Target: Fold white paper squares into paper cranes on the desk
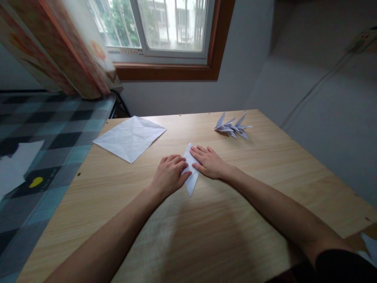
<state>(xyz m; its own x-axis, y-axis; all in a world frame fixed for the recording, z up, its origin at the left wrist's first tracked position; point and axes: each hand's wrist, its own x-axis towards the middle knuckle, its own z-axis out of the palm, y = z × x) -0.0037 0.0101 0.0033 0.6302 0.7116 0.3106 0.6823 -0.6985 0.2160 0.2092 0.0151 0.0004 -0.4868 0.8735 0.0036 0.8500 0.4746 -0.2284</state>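
Note:
A narrow folded piece of white paper (pixel 191 182), pointed at both ends, lies flat at the middle of the wooden table (pixel 241 212). My left hand (pixel 169 175) rests on its left side with the fingers curled and pressed down on the fold. My right hand (pixel 207 162) lies flat on its right side, fingers stretched out and together, holding the paper against the table. Both hands cover the paper's middle, so only its two tips show.
A creased, unfolded white square sheet (pixel 131 136) lies at the table's far left. Finished folded paper figures (pixel 232 127) sit at the far right. A bed with a checked cover (pixel 44 145) stands along the left edge. Walls and a window (pixel 165 27) are behind.

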